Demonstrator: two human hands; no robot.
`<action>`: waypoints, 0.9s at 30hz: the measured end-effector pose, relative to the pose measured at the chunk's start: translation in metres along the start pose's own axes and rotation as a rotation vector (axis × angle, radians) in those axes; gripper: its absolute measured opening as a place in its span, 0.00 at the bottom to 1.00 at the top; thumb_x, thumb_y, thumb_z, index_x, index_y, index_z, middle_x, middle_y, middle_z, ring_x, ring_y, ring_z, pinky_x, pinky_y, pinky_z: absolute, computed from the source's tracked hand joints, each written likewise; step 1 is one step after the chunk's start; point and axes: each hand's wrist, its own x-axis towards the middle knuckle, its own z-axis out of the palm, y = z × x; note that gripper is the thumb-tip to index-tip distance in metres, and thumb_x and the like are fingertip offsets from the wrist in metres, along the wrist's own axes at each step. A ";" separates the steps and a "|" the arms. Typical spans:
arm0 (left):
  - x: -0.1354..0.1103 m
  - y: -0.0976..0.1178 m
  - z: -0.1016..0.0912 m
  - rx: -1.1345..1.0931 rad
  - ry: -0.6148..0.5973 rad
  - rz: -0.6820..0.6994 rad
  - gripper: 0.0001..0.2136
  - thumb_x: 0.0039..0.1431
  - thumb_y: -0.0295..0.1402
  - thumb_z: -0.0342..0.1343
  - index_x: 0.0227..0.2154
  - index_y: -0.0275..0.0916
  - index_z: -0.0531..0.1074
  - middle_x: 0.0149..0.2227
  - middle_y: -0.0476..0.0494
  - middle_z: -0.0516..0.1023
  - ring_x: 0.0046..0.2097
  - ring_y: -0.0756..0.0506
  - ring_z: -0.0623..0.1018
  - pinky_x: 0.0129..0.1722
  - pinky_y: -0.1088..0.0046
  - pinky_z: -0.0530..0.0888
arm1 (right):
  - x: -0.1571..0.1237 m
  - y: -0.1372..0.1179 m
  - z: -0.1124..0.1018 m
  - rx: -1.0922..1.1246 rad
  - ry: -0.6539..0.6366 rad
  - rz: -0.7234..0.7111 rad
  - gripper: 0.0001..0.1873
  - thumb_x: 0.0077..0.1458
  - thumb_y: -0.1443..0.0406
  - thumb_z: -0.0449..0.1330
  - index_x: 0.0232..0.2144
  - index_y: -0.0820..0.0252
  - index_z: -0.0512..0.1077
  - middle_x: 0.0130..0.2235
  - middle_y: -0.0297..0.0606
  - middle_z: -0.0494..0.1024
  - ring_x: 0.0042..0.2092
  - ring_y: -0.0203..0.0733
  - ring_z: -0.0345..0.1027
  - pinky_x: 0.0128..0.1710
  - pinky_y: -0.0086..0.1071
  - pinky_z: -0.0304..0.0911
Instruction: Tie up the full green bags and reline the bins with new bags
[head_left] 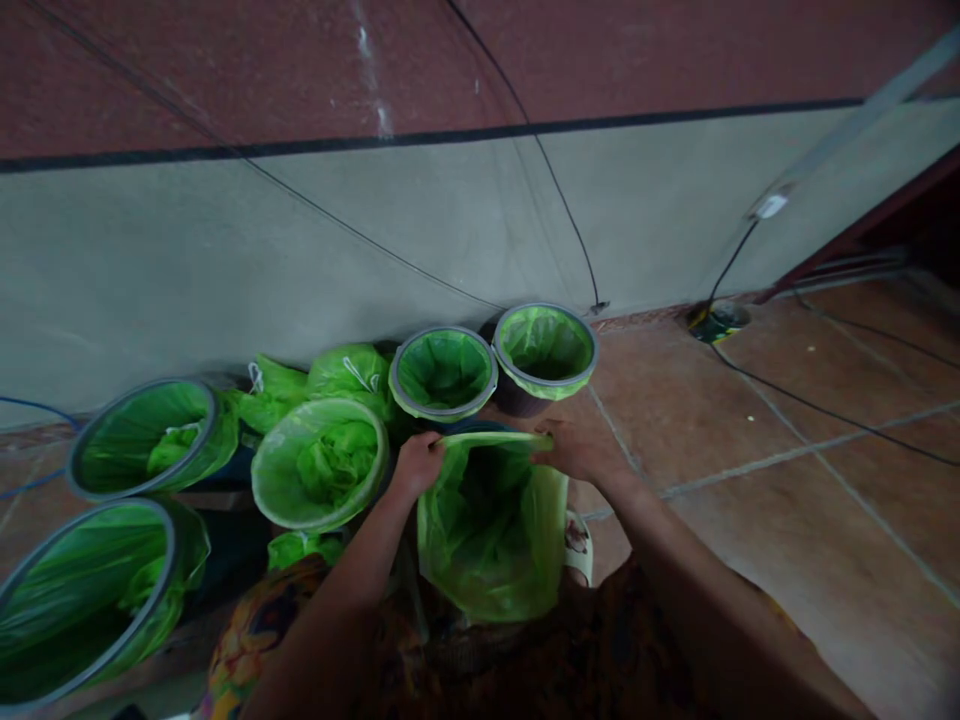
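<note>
Facing a red-and-grey wall (225,245) over a tiled floor (847,560) with green-lined wastebaskets (551,382). Holding a green plastic liner (510,575) open just this side of the two rightmost, pinching its far edge with left hand (417,464) and right hand (577,452).

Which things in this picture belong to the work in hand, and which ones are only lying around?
In the work:
open green bag, its far edge held by the left hand and right hand
probably, lined bins
probably, white-stringed green bags

Apparently just lying around:
black floor cable
small dark container
</note>
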 end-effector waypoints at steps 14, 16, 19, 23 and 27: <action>-0.010 0.009 -0.006 -0.154 -0.207 0.262 0.12 0.55 0.36 0.53 0.29 0.34 0.79 0.25 0.50 0.74 0.29 0.50 0.71 0.30 0.77 0.64 | 0.012 -0.014 0.014 0.213 -0.048 -0.250 0.11 0.55 0.66 0.55 0.29 0.60 0.77 0.28 0.35 0.78 0.30 0.36 0.68 0.32 0.28 0.57; -0.013 -0.001 -0.014 -0.207 -0.226 0.224 0.13 0.54 0.37 0.53 0.29 0.34 0.79 0.25 0.49 0.75 0.30 0.50 0.71 0.31 0.77 0.65 | 0.004 -0.004 0.010 0.256 -0.116 -0.239 0.11 0.54 0.65 0.56 0.26 0.61 0.77 0.25 0.34 0.76 0.28 0.36 0.66 0.29 0.27 0.55; -0.015 -0.012 -0.022 -0.214 -0.237 0.164 0.12 0.55 0.36 0.53 0.30 0.34 0.79 0.26 0.49 0.76 0.31 0.49 0.72 0.31 0.77 0.66 | -0.001 0.003 0.011 0.280 -0.183 -0.226 0.12 0.54 0.64 0.55 0.26 0.61 0.77 0.24 0.34 0.75 0.27 0.35 0.65 0.27 0.27 0.55; 0.002 -0.017 -0.011 -0.044 -0.120 0.021 0.11 0.57 0.32 0.52 0.30 0.35 0.79 0.28 0.47 0.78 0.32 0.49 0.74 0.33 0.77 0.67 | 0.021 0.002 0.033 0.116 0.012 -0.127 0.14 0.57 0.65 0.53 0.31 0.60 0.79 0.33 0.40 0.80 0.34 0.39 0.71 0.33 0.28 0.58; 0.030 -0.019 0.013 0.095 0.011 -0.135 0.11 0.59 0.30 0.52 0.32 0.36 0.80 0.36 0.41 0.82 0.37 0.47 0.77 0.40 0.75 0.68 | 0.059 0.005 0.064 0.055 0.109 0.038 0.15 0.59 0.64 0.52 0.36 0.57 0.80 0.38 0.42 0.81 0.38 0.43 0.73 0.36 0.29 0.60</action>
